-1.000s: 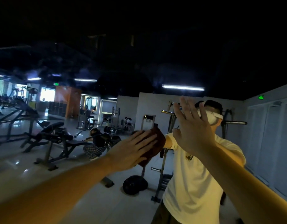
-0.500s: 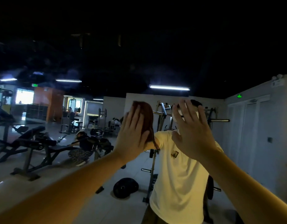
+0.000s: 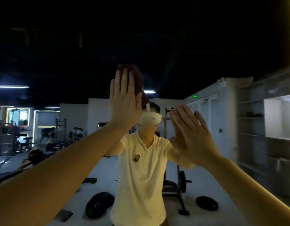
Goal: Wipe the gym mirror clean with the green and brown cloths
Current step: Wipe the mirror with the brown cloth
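The brown cloth (image 3: 134, 78) is pressed flat against the gym mirror (image 3: 75, 59), high up and just left of the middle of the view, with its upper edge and right side showing past the fingers that cover it. It is held there by the left hand (image 3: 124, 103), which is raised above head height with the palm turned to the glass, the fingers straight, close together and pointed upward, and nothing gripped or pinched. The left forearm is stretched up from the lower left corner in a long diagonal. The right hand (image 3: 194, 139) is set lower and to the right, well apart from the cloth, with its palm also turned to the glass and its fingers straight, slightly spread and tilted up to the left; its fingertips are met by those of its own reflection. Whether anything is trapped under that palm cannot be told. The right forearm is extended from the lower right corner. Between the two arms, the reflected person is seen in a pale shirt (image 3: 141, 176) and a white headset (image 3: 150, 119). Behind that reflection, a weight rack (image 3: 178, 173) is seen, and two dark weight plates (image 3: 98, 204) are lying on the pale floor. A green exit sign (image 3: 195, 95) is lit above the doors at the right, and shelving (image 3: 252, 128) is seen at the far right.
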